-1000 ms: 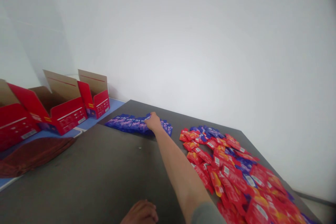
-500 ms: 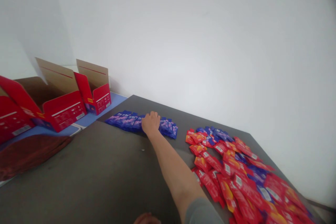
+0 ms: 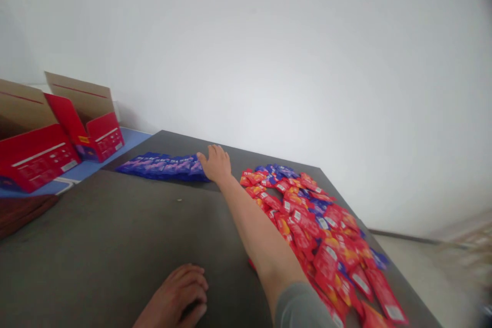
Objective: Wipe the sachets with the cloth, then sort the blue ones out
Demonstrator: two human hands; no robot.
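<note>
My right hand (image 3: 216, 164) reaches far across the dark table (image 3: 154, 236), at the right end of a row of overlapping blue-purple packets (image 3: 161, 166). Its thumb is apart from the fingers, and it appears to rest against the last packets; nothing shows in its grasp. Low in the view, my left hand (image 3: 179, 292) hovers over or lies on the bare tabletop. Its fingers are loosely bent with the thumb apart, and I see nothing in it. Right of my right arm spreads a loose heap of red-orange packets (image 3: 303, 220) mixed with blue ones (image 3: 282, 170).
Open red cartons (image 3: 105, 138) (image 3: 42, 156) with raised brown flaps stand at the left on a blue surface (image 3: 132, 137). A dark red cloth-like item (image 3: 26, 212) lies at the left table edge. A white wall (image 3: 253, 61) rises behind the table.
The view has turned right, shifting everything leftward. My right hand has gone from within the blue row to its right end. My left hand has come further into view.
</note>
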